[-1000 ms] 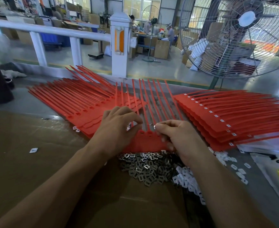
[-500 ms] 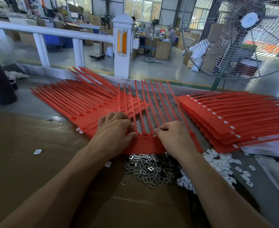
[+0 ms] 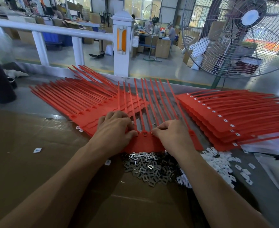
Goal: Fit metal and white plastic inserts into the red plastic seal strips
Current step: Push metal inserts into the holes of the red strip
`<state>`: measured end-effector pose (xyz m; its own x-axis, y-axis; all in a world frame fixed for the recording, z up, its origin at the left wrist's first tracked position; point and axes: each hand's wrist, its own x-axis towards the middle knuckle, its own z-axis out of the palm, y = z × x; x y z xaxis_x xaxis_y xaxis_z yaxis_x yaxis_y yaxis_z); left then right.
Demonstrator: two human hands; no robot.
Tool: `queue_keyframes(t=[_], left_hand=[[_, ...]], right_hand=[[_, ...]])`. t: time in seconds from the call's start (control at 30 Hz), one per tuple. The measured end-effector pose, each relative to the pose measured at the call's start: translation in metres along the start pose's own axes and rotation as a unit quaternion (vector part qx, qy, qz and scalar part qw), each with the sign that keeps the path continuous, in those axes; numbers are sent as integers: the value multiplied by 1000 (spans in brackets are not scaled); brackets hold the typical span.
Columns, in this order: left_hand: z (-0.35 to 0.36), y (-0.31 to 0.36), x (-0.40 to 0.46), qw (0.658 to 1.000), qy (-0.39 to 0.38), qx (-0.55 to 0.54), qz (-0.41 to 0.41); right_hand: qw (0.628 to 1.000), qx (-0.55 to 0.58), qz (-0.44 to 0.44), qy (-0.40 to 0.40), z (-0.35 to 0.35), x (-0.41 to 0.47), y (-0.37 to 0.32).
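Pressing curled fingers of my left hand (image 3: 114, 127) and right hand (image 3: 171, 134) onto the red seal strips (image 3: 145, 142) on the bench. Metal inserts (image 3: 145, 168) heaped just below, white inserts (image 3: 217, 163) beside. Fan (image 3: 237, 35) looms behind. Fingertips hidden; pinch unclear.

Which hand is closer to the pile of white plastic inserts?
Right. The right hand sits just up-left of the white plastic inserts; the left hand lies farther left, beyond the metal inserts.
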<state>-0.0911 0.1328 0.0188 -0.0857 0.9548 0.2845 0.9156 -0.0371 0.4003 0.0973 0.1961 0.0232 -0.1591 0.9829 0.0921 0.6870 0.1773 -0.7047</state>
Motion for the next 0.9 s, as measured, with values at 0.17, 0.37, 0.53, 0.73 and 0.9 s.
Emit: queue_keyframes(t=[0.17,0.37,0.53,0.73,0.9], left_hand=[[1,1,0,1000,4,0,-4],[2,-1,0,1000,0,-3,-6],[3,-2,1,1000,-2,-3,-4],[2,-2,3,1000,-5,-3,-5],[0,1,2,1000,-9,-2,-14]], right_hand=[[1000,-16,2,18,1,3,4],[1000,-17,-12,11,2,4,5],[999,20,-29,-14,-7,0,11],[994,-15,-87,-63,-17,-9,11],[973,-21,-168,-155,-35,-20,10]])
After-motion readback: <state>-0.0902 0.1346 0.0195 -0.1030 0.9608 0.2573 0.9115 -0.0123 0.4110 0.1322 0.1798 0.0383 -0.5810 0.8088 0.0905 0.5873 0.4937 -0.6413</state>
